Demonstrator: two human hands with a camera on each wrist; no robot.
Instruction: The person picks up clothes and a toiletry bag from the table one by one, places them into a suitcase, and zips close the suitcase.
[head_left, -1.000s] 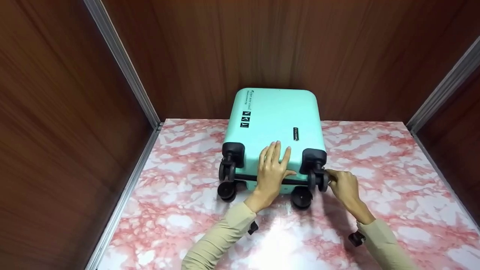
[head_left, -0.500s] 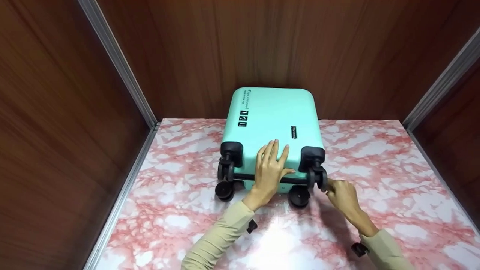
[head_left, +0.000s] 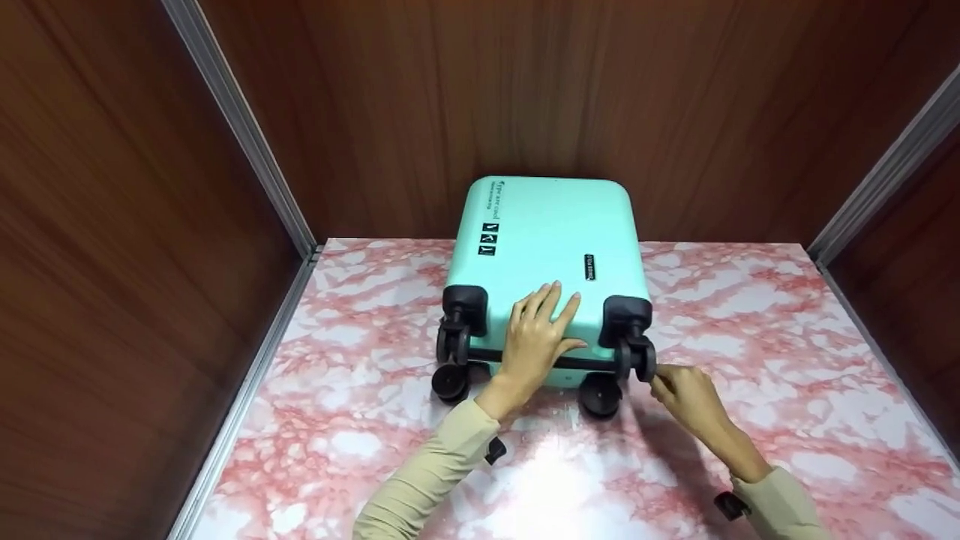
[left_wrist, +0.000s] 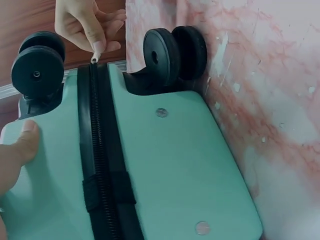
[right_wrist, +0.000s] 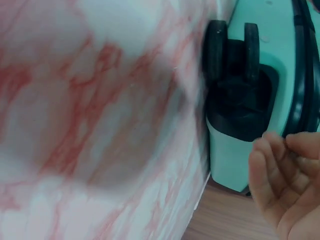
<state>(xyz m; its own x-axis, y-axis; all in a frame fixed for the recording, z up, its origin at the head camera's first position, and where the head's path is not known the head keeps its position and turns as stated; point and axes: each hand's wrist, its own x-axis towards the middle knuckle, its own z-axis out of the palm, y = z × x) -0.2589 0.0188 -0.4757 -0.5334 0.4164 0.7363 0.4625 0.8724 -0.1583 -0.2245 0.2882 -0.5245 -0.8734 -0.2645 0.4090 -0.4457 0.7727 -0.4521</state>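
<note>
A mint-green hard-shell suitcase (head_left: 547, 225) lies flat on the table, its wheeled end towards me. My left hand (head_left: 526, 341) rests on the near edge of its upper shell with fingers spread and straight; the left wrist view shows its thumb (left_wrist: 25, 142) on the shell. At the right near corner, beside a black wheel (head_left: 636, 358), is my right hand (head_left: 691, 397). Its thumb and fingertip pinch a small zipper pull (left_wrist: 94, 60) at the end of the visible black zipper (left_wrist: 100, 145). In the right wrist view the fingers (right_wrist: 280, 175) mostly hide the pull.
The pink-and-white marbled table (head_left: 360, 442) spreads around the suitcase. A brown wood-grain panel (head_left: 390, 112) stands right behind it, with similar panels at both sides. Lower black wheels (head_left: 451, 383) stick out towards me from the suitcase's near end.
My right hand has moved a little towards me, along the suitcase's right near corner. The left hand has shifted slightly left on the shell. The suitcase has stayed nearly in place.
</note>
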